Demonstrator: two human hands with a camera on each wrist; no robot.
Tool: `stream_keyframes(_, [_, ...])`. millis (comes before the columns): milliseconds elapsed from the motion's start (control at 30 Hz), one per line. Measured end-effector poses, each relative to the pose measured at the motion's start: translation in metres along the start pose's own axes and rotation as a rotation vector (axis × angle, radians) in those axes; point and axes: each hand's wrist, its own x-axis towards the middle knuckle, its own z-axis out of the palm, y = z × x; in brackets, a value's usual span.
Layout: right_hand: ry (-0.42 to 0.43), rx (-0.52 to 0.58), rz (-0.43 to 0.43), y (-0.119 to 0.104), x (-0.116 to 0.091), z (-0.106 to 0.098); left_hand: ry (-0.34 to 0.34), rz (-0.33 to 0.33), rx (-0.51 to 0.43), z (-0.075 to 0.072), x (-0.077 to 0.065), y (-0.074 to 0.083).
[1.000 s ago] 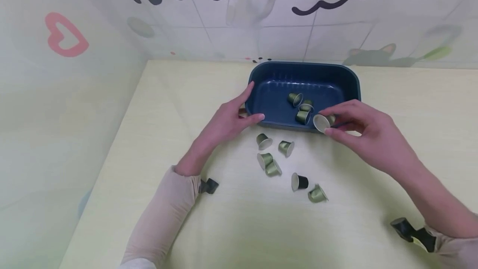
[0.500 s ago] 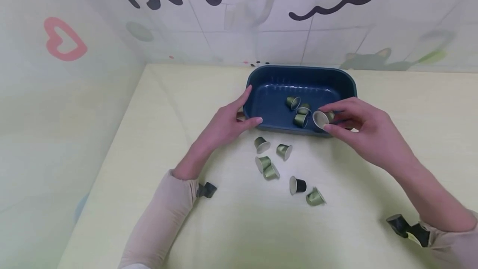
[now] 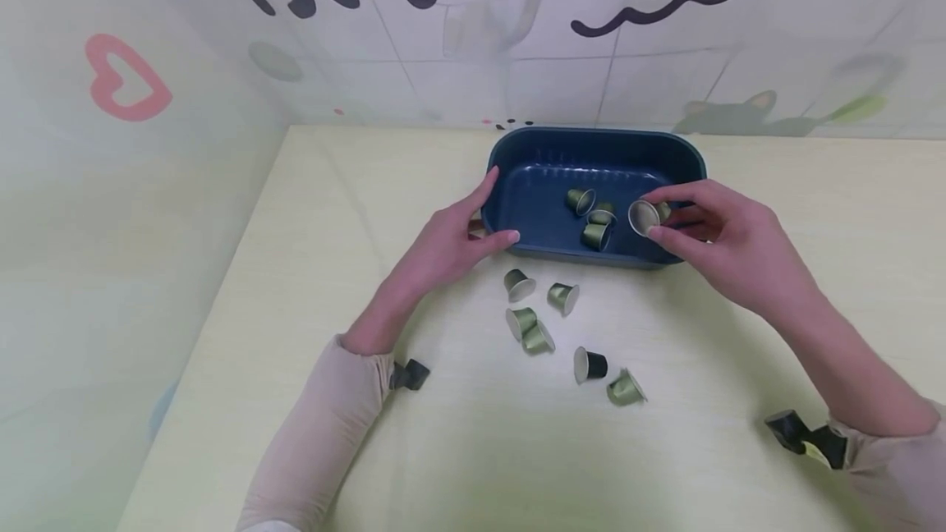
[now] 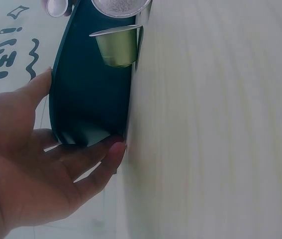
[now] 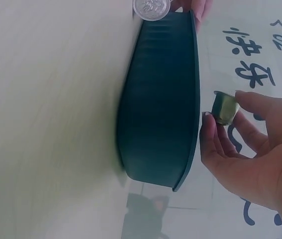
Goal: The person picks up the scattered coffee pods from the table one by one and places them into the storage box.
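A deep blue baking dish [image 3: 532, 224] stands on the table near the back wall. My left hand [image 3: 447, 245] holds its left end, with thumb and fingers spread around that corner. Over the dish's right side, my right hand [image 3: 727, 240] pinches a green coffee capsule [image 5: 225, 108] between thumb and fingers; the capsule is above the rim in the right wrist view. Several green capsules [image 3: 580, 202] lie inside the dish. In front of it, more green capsules [image 3: 563, 297] and one black capsule [image 3: 590, 364] lie on the table.
The pale wooden table [image 3: 443, 450] meets a tiled wall [image 3: 480, 89] with black lettering just behind the dish. Another wall [image 3: 96, 228] with a pink heart borders the left side. Dark wrist mounts [image 3: 805, 438] show near the sleeves.
My right hand, still pinching its capsule, has moved slightly up and to the right over the dish. The left hand stays on the dish, and the loose capsules have not moved.
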Motion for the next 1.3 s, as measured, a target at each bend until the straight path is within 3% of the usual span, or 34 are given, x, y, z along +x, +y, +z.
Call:
stream_keyframes(967, [-0.016, -0.050, 0.028, 0.005, 0.023, 0.004, -0.002, 0.003, -0.004, -0.001, -0.001, 0.002])
stream_keyframes(1300, [-0.075, -0.082, 0.065, 0.004, 0.031, 0.006, 0.005, 0.019, 0.000, 0.000, -0.002, 0.002])
